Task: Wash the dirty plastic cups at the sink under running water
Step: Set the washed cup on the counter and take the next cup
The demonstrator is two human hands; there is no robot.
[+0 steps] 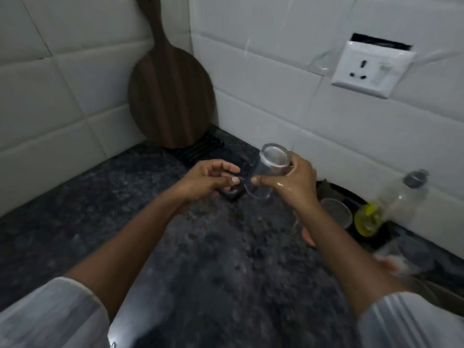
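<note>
You are looking down at a dark speckled counter in a white-tiled corner. Your right hand, wet and shiny, grips a clear plastic cup just right of centre, fingers and thumb curled round its side. The cup is tilted, base pointing up toward one o'clock and open rim down toward seven o'clock.

Your left hand sits just beside the rim at nine o'clock. Its fingers are loosely curled and hold nothing that shows clearly. Whether they touch the cup, you cannot tell through the blur.

At four o'clock stands a second clear cup, and past it a bottle of yellow liquid. A round wooden board leans in the corner at eleven o'clock. A wall socket is at two o'clock.

No sink or tap is in view, so the cup is probably away from the water.

Risks from here:
- A wet grip on thin, smooth plastic could let the cup slip or buckle if squeezed.
- Your right forearm passes close over the second cup and could tip it.
- Drips shaken off near the socket are unwelcome.
</note>
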